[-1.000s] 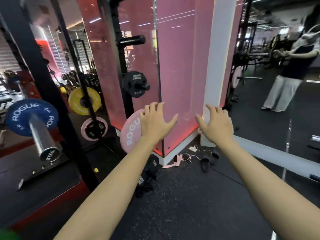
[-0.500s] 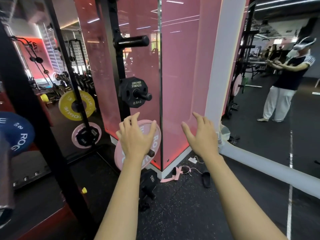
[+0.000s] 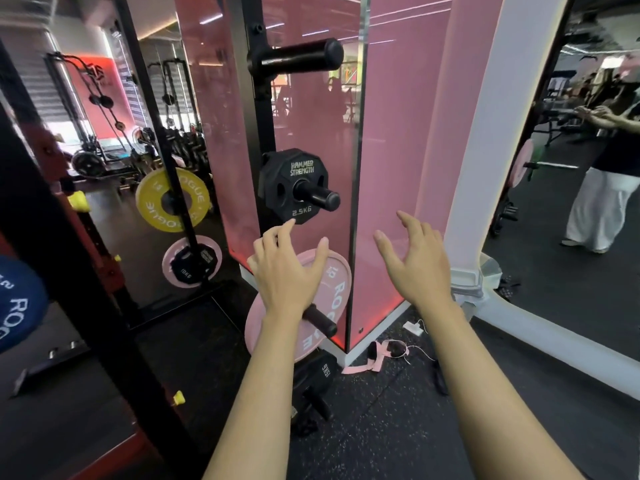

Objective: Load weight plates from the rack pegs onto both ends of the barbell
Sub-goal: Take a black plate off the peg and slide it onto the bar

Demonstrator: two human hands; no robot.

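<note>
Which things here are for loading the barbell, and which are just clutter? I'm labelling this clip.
For the job:
pink plate on its peg
small black plate
blue plate
left hand
right hand

Lying about:
pink strap
white charger

My single head-worn view looks forward and down from close behind both outstretched arms, facing the black rack post [image 3: 256, 109] and pink wall panel [image 3: 391, 140]; rubber floor [image 3: 391, 427] fills the bottom.

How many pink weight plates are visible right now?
3: one pink plate on the low peg under the left hand, one by the yellow plate, one far right. Others may be hidden.
</note>
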